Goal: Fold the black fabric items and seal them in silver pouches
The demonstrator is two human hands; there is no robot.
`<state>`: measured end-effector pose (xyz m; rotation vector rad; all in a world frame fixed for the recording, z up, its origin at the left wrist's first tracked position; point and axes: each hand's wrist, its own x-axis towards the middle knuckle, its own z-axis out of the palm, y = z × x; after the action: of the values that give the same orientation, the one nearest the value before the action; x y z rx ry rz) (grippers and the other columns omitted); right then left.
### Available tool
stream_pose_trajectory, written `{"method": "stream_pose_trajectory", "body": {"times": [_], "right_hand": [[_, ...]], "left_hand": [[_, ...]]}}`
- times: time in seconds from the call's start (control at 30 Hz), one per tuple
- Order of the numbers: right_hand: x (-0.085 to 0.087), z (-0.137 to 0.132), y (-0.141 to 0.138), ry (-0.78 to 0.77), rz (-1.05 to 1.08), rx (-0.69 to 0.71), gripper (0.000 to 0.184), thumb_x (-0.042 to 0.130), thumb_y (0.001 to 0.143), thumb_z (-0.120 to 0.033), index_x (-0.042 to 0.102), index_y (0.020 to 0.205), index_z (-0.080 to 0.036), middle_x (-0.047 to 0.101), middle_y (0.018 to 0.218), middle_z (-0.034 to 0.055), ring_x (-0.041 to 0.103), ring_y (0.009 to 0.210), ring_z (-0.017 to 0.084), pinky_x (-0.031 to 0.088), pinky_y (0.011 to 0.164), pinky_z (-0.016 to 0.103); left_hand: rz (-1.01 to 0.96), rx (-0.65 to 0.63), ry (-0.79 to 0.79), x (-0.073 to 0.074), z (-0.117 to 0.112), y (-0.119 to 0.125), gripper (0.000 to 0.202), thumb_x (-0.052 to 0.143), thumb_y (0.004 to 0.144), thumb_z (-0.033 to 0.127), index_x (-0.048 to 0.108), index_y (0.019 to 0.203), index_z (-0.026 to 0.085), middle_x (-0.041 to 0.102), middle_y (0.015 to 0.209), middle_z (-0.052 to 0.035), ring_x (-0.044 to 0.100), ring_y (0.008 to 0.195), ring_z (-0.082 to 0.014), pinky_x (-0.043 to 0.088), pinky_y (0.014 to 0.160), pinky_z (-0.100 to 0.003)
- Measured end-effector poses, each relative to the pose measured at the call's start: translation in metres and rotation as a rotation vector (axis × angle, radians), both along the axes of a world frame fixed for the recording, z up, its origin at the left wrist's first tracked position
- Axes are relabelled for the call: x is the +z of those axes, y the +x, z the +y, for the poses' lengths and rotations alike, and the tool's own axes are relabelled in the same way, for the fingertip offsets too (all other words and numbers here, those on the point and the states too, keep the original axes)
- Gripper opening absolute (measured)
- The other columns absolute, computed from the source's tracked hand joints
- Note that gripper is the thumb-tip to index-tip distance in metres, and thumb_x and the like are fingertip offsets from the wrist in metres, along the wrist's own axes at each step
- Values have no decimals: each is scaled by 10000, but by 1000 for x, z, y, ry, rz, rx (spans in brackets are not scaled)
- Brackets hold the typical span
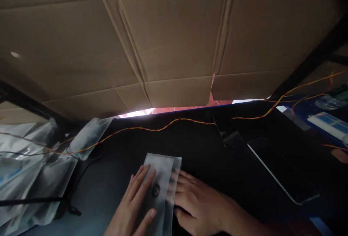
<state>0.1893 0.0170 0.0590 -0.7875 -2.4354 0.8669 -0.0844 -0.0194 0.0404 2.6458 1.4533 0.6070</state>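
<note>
A small clear plastic bag (163, 172) with a dark round part inside lies on the black table (206, 149) near the bottom centre. My left hand (136, 203) rests flat on the bag's left half, fingers stretched out, thumb beside the dark part. My right hand (198, 201) touches the bag's right edge; its fingers lie partly under the plastic and are slightly curled.
A pile of silvery plastic bags (29, 170) lies at the left. A red-yellow wire (163, 127) runs across the table. A dark phone (280, 169) lies at the right. A tall cardboard wall (168, 36) stands behind the table. Blue-and-white items (328, 123) sit far right.
</note>
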Motion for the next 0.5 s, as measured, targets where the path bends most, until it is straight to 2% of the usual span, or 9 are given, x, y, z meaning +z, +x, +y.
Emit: {"method": "stream_pose_trajectory", "body": {"times": [0.07, 0.13, 0.2, 0.27, 0.33, 0.4, 0.5], "right_hand": [[-15, -6, -15, 36, -26, -123, 719, 629, 1030, -174, 437, 1714, -288, 507, 1732, 30, 475, 1601, 194, 268, 1383, 412], [-32, -9, -32, 103, -83, -238, 769, 631, 985, -141, 424, 1719, -240, 479, 1746, 70, 452, 1618, 232, 292, 1381, 449], [-48, -10, -47, 181, -138, -323, 820, 630, 951, -131, 386, 1732, -180, 459, 1749, 118, 429, 1630, 276, 326, 1368, 495], [-57, -8, -55, 253, -154, -375, 821, 611, 977, -156, 331, 1748, -143, 466, 1736, 149, 447, 1618, 304, 373, 1343, 518], [-59, -6, -56, 298, -142, -340, 799, 596, 1037, -217, 274, 1763, -129, 477, 1725, 159, 486, 1593, 308, 432, 1309, 490], [-55, -2, -53, 295, -133, -241, 760, 582, 1099, -284, 249, 1770, -150, 515, 1706, 141, 535, 1560, 272, 477, 1273, 413], [-49, 4, -53, 261, -114, -158, 638, 557, 1148, -356, 354, 1736, -215, 637, 1617, 101, 642, 1465, 234, 534, 1203, 331]], "left_hand": [[90, -59, 60, -13, 4, -3, 794, 472, 1112, 584, 212, 1782, 247, 518, 1721, -132, 513, 1584, -345, 517, 1238, -556], [142, -88, 121, -28, 9, -2, 940, 463, 1075, 717, 166, 1786, 178, 512, 1718, -165, 499, 1594, -351, 472, 1272, -555], [171, -78, 152, -41, 12, -3, 1009, 472, 1047, 767, 149, 1787, 162, 497, 1728, -169, 491, 1599, -352, 472, 1270, -531], [180, -59, 175, -51, 14, -7, 997, 477, 1048, 753, 149, 1790, 173, 490, 1736, -158, 497, 1594, -358, 502, 1239, -522], [184, -44, 189, -59, 15, -13, 966, 470, 1068, 720, 155, 1788, 159, 480, 1740, -165, 509, 1584, -363, 540, 1196, -518], [172, -34, 203, -66, 14, -18, 971, 458, 1073, 732, 173, 1783, 135, 466, 1743, -184, 519, 1577, -368, 574, 1157, -513], [144, -2, 176, -76, 11, -18, 994, 452, 1059, 779, 183, 1785, 156, 467, 1739, -189, 530, 1567, -377, 589, 1146, -535]]}}
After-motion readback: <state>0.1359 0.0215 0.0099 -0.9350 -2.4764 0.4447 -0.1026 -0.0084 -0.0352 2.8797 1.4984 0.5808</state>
